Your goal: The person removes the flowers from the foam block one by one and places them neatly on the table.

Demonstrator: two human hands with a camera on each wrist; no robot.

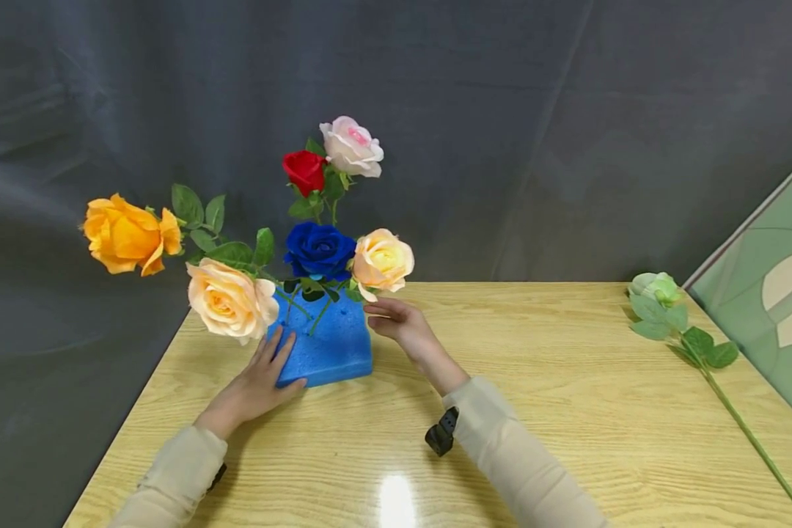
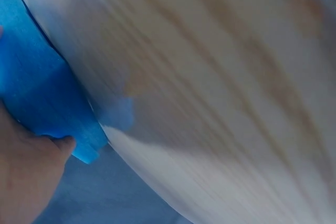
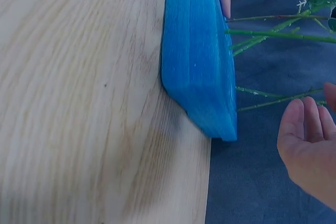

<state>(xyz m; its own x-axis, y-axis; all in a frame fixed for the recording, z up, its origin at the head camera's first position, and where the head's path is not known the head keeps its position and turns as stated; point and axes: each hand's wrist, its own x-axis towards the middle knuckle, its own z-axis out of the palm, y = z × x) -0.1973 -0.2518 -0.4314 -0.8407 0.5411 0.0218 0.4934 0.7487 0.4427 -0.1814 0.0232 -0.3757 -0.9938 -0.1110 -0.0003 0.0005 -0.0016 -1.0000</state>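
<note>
A blue foam block point(image 1: 333, 345) stands on the table with several artificial roses stuck in it. My left hand point(image 1: 257, 385) rests on the block's left side, fingers spread over the top and thumb at the front edge; in the left wrist view that thumb point(image 2: 64, 144) touches the foam. My right hand point(image 1: 405, 330) is beside the block's right edge, below a peach rose point(image 1: 384, 260). Its loosely bent fingers point(image 3: 294, 119) are close to the thin green stems point(image 3: 278, 98) and appear to hold nothing. A blue rose point(image 1: 320, 251) is next to the peach one.
Red point(image 1: 305, 172) and pale pink point(image 1: 353, 147) roses rise at the back. An orange rose point(image 1: 128, 235) and another peach rose point(image 1: 231, 299) lean left. A pale green rose point(image 1: 660, 290) lies with its long stem on the table's point(image 1: 534, 381) right. Dark cloth point(image 1: 468, 147) hangs behind.
</note>
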